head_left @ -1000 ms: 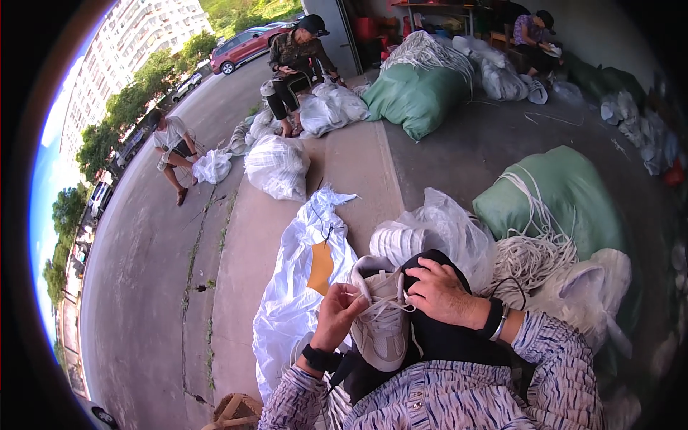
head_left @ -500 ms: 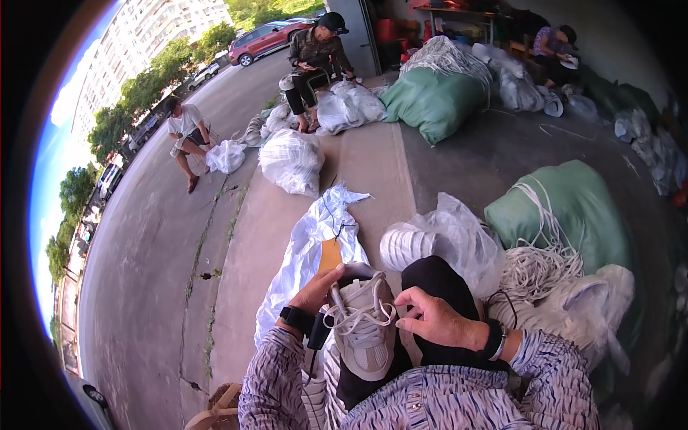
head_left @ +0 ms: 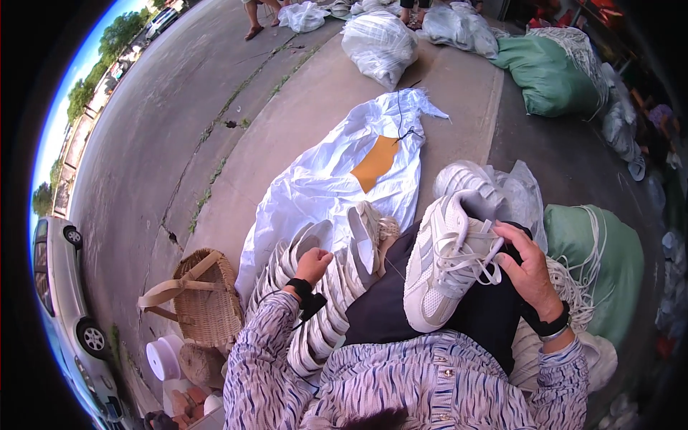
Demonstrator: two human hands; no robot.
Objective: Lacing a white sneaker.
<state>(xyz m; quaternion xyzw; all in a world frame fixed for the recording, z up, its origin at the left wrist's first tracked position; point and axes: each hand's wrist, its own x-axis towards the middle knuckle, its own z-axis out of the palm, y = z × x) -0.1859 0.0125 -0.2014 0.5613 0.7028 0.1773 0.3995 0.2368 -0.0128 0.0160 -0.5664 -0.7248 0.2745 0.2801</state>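
Observation:
A beige-and-white sneaker [head_left: 438, 276] with loosely looped white laces rests tilted on my dark-trousered lap, toe toward me. My right hand [head_left: 529, 271] grips it at its right side, thumb and fingers around the lace loops by the opening. Away from the sneaker, my left hand [head_left: 314, 266] is closed over a row of nested pale shoe uppers [head_left: 337, 301] to the left of my lap. Whatever its fingers hold, if anything, is too small to make out. More pale uppers [head_left: 367, 236] stand just beyond my left knee.
A white woven sack [head_left: 308, 183] with a tan patch [head_left: 375, 163] lies ahead. On the left are a wicker basket chair [head_left: 208, 297], a white spool [head_left: 165, 358] and a parked car [head_left: 72, 322]. A green sack [head_left: 602, 251] and a bundle of white laces [head_left: 566, 287] sit at right.
My view has tipped down and left. My left hand has let go of the sneaker and moved left to the uppers; my right hand has taken hold of the sneaker, which now leans rightward.

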